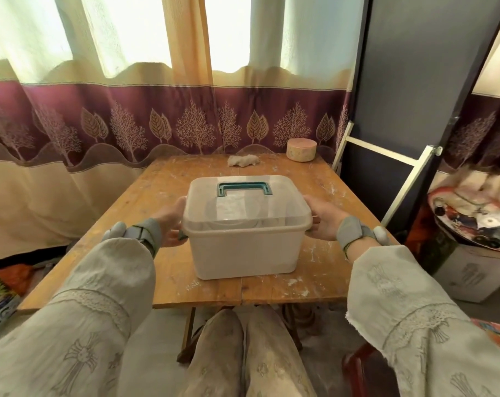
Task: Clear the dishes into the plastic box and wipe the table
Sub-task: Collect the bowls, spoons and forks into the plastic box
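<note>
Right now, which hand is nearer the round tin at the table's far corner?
Right. The right hand grips the plastic box's right side, on the same side as the round tin. The left hand grips the box's left side, farther from it.

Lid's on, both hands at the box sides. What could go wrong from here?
1. The left hand and right hand grip the plastic box at its rim under the lid, not by the handle; lifted this way, the lid may pop off.
2. Dishes show faintly through the lid; tilting may shift them.
3. The cloth and round container sit behind the box, so sliding it forward could hit them.
</note>
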`<state>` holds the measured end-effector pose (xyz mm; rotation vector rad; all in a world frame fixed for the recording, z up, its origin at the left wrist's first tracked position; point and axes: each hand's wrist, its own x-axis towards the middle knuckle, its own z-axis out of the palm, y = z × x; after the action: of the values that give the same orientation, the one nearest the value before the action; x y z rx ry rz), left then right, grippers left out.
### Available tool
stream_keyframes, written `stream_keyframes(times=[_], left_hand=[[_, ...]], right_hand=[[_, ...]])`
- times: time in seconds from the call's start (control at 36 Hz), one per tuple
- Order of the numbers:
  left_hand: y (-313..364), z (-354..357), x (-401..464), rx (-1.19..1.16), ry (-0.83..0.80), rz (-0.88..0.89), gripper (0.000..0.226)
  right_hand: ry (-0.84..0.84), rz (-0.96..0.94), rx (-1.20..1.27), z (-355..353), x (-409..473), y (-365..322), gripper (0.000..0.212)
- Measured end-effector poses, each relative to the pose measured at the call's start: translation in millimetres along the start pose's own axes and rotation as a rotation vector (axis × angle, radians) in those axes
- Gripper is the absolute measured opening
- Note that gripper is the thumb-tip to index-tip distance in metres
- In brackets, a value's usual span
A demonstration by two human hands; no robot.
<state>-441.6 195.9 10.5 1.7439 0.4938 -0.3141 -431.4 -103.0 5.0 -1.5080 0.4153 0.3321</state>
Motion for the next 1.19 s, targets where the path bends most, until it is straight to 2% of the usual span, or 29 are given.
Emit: stream_keyframes(times=[0.06, 0.17, 0.22, 0.28, 0.36, 0.44, 0.53, 0.64, 0.78, 0.89, 1.0, 1.11, 1.19], left_hand=[[4, 1, 3, 0.042, 0.058, 0.039, 0.043], [11, -2, 16, 0.136, 0.323, 0.214, 0.047], [10, 2, 15, 0.085, 0.298, 0.215, 0.045], [9, 7, 12, -0.031, 0.218, 0.179, 0.036], [10, 9, 6, -0.143, 0.115, 0.127, 0.024], [12, 8, 8, -0.184, 0.040, 0.123, 0.034], [18, 9, 4, -0.153, 0.003, 0.110, 0.047], [24, 12, 9, -0.077, 0.076, 0.132, 0.050], [25, 14, 13, 0.016, 0.135, 0.170, 0.053], [25, 15, 14, 0.062, 0.156, 0.197, 0.054], [25, 15, 16, 0.080, 0.155, 0.190, 0.055], [25, 15, 17, 0.115, 0.177, 0.180, 0.055], [28, 22, 16, 0.200, 0.206, 0.201, 0.053]], right_hand=[[0.045, -0.038, 0.013, -2, 2, -3, 0.022], [0.158, -0.144, -0.014, 2, 2, -11, 0.010], [0.229, -0.210, -0.087, 7, 2, -14, 0.014], [0.244, -0.257, -0.125, 12, 5, -14, 0.033], [0.153, -0.250, -0.081, 15, 7, -12, 0.036], [0.062, -0.257, -0.042, 15, 7, -10, 0.022], [-0.034, -0.220, 0.015, 18, 2, -12, 0.029], [-0.054, -0.213, 0.012, 20, 1, -17, 0.055], [-0.091, -0.227, -0.038, 20, 1, -18, 0.040], [-0.064, -0.221, -0.077, 19, 3, -19, 0.041], [0.020, -0.210, -0.240, 21, 3, -24, 0.045], [0.127, -0.229, -0.547, 33, 0, -32, 0.045], [0.169, -0.229, -0.655, 36, 2, -37, 0.046]])
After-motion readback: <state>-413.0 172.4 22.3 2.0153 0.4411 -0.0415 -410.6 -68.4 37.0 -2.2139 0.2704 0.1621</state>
